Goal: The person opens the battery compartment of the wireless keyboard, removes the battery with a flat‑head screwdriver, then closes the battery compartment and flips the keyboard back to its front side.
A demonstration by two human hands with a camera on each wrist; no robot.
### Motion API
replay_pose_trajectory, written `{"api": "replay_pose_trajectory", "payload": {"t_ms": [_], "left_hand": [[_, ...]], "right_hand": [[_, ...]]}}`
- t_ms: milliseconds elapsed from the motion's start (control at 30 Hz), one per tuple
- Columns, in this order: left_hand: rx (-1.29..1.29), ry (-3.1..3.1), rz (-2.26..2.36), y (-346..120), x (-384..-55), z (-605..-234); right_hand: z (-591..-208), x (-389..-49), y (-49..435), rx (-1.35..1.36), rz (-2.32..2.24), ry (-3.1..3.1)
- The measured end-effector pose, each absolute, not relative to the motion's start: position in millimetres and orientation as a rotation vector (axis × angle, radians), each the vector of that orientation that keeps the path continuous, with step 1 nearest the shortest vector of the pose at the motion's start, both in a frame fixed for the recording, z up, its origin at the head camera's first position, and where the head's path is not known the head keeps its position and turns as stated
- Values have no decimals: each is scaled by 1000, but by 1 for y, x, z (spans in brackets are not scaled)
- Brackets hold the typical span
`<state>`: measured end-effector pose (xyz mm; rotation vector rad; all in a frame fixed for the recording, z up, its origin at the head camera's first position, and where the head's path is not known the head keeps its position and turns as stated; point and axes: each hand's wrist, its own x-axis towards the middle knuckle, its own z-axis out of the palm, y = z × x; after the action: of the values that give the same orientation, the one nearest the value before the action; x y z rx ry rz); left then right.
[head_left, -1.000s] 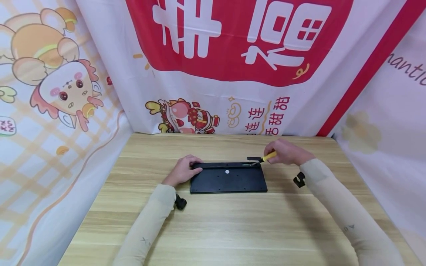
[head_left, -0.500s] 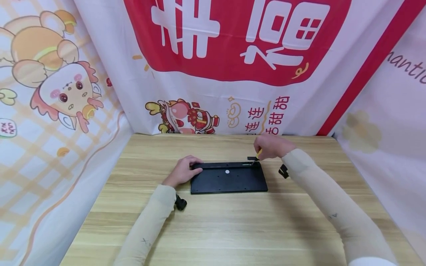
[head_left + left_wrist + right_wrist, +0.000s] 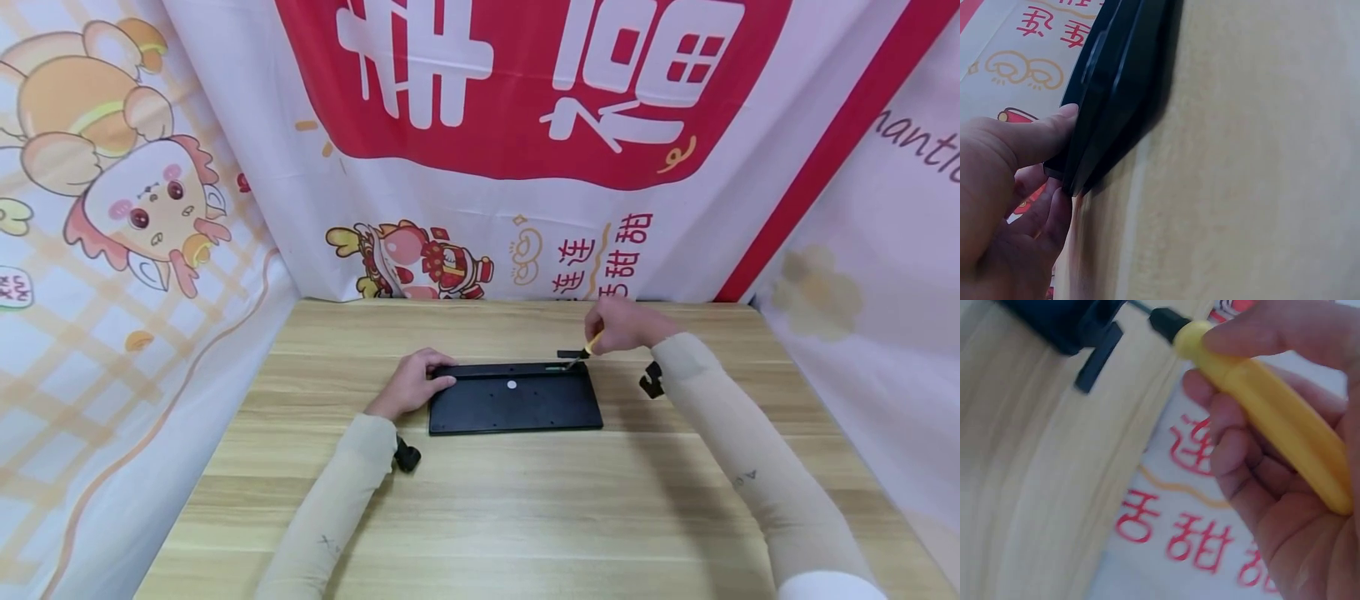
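Note:
A black keyboard (image 3: 516, 410) lies underside up on the wooden table, with screw holes and a white round sticker on it. In a slot near its far right corner shows something green, likely a battery (image 3: 556, 367). My left hand (image 3: 411, 385) grips the keyboard's far left corner; in the left wrist view the thumb lies on one face and the fingers on the other. My right hand (image 3: 622, 323) holds a screwdriver (image 3: 1272, 412) by its yellow handle. The shaft slants down to the slot's right end; the exact tip contact is too small to tell.
A small black strip, likely the battery cover (image 3: 572, 354), lies just behind the keyboard's far right edge. Printed cloth (image 3: 480, 200) hangs along the table's back edge and both sides. The wooden tabletop (image 3: 510, 517) extends in front of the keyboard.
My right hand has moved left with the screwdriver, then a little back to the right, the tip staying near the slot. My left hand and the keyboard have not visibly moved.

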<state>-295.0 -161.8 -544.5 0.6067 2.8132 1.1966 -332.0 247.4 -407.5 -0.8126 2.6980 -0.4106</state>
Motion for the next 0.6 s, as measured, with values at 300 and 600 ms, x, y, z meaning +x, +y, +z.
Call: {"api": "replay_pose_trajectory", "payload": {"t_ms": [300, 600], "left_hand": [[598, 2826, 1182, -161, -294, -542], [620, 2842, 1171, -160, -294, -542]], "right_hand": [[-441, -329, 288, -725, -807, 2710], [-471, -322, 310, -631, -1091, 2678]]}}
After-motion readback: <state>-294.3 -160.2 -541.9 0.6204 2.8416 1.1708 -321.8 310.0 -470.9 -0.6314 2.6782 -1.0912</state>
